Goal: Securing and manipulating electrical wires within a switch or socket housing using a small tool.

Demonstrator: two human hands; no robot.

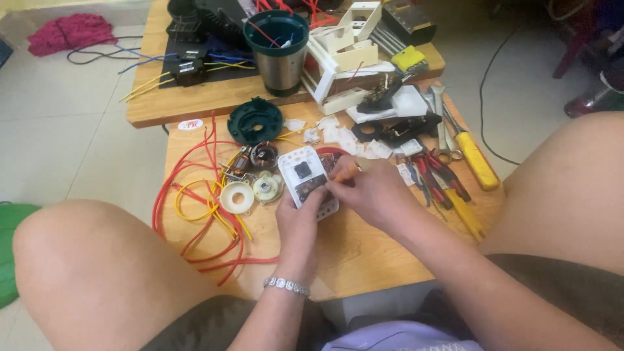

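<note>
- Table (364, 260): small wooden top, crowded, the person sitting low with knees either side. A bump of a knee, I'd judge, and half of this slides off the near edge.
- Steel cup (276, 55), far behind the plate, dark green rim, wires hanging inside. It stands upright on the second table; a snagged lead could tip it.
- Red wires (195, 214), left of the plate, looping wide with yellow ones tangled in. They run close under the left forearm, so a pull of that arm could drag the small parts along.
- Plate (309, 182): the white plastic piece with a black square part on it, held tilted above the table's middle. Left hand (296, 224) is clamped on its lower edge, fingers wrapped from below. If that hold loosens while the other hand presses, it could twist or drop.
- Right hand (370, 192), just right of the plate, fingers pinched together on something orange at the plate's right edge; it looks like a tool handle, though I cannot tell for sure. A slip there could jab the left fingers right beside it.
- Pliers (442, 179), red handles, further right of the plate, near the right wrist. Easy to knock.
- Spools (250, 192), white, just left of the plate. Round, so liable to roll.
- White clips (338, 133), behind the plate, scattered loose. Easiest of all to lose.
</note>
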